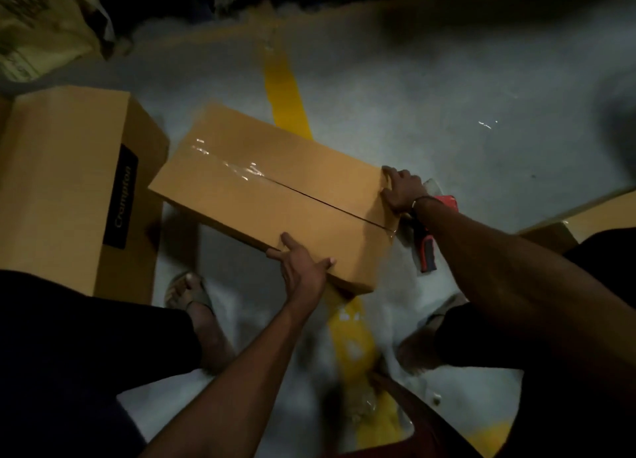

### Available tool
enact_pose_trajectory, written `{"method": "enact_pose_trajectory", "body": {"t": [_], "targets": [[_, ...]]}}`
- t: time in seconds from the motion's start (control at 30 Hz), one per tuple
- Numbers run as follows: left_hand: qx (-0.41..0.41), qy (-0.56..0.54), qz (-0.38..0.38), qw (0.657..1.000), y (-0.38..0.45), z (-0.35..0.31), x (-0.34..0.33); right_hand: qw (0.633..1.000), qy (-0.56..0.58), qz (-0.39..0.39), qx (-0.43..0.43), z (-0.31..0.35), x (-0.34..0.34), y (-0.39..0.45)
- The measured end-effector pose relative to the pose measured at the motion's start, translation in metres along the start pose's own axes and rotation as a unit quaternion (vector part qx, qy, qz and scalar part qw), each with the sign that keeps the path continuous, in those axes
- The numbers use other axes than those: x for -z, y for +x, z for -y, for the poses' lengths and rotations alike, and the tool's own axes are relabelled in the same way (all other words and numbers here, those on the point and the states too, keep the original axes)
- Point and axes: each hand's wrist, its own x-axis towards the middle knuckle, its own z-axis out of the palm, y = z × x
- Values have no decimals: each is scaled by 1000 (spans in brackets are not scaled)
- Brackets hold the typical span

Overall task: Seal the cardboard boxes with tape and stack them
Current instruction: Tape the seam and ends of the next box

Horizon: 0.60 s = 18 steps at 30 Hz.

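With the cardboard box (275, 196) taped along its seam and held just off the floor (447, 106), the left hand (303, 268) gripped its near edge and the right hand (401, 190) its right end, so the lift toward the taller box (69, 182) at left probably came next, needing a level carry.

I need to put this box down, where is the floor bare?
Bare floor lies beyond the held box, right of the yellow line. It is crowded left by the Crompton box and right by the tape dispenser.
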Motion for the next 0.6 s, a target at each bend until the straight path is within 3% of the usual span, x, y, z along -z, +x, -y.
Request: {"method": "enact_pose_trajectory", "body": {"t": [0.23,0.43,0.6], "targets": [[-83,-7,24,996,72,3,43,999,7,-37,-15,-25,-27,-28],[-111,-10,-89,990,98,-13,57,997,71,-20,9,-12,-52,-74],[-114,26,-20,993,92,-10,52,997,51,-50,-7,10,-65,-100]]}}
